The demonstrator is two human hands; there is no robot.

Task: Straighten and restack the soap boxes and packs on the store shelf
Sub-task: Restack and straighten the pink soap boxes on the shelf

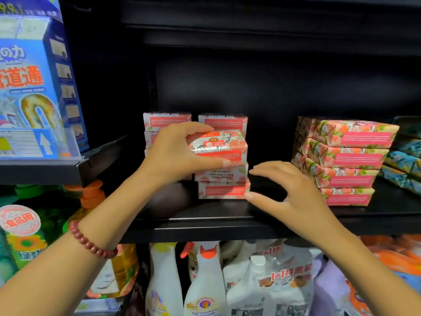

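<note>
- Soap boxes (pixel 222 144): white with red panels and peach prints.
- Packs (pixel 346 156): floral peach with pink labels.
- Shelf (pixel 205 226): black.
- Bracelet (pixel 88 241): dark red beads.

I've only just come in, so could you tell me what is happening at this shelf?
A person is tidying soap on a dark store shelf. Their left hand grips the top soap box of a small front stack. The open right hand touches that stack's right side. More boxes stand behind, and larger packs are stacked to the right.
</note>
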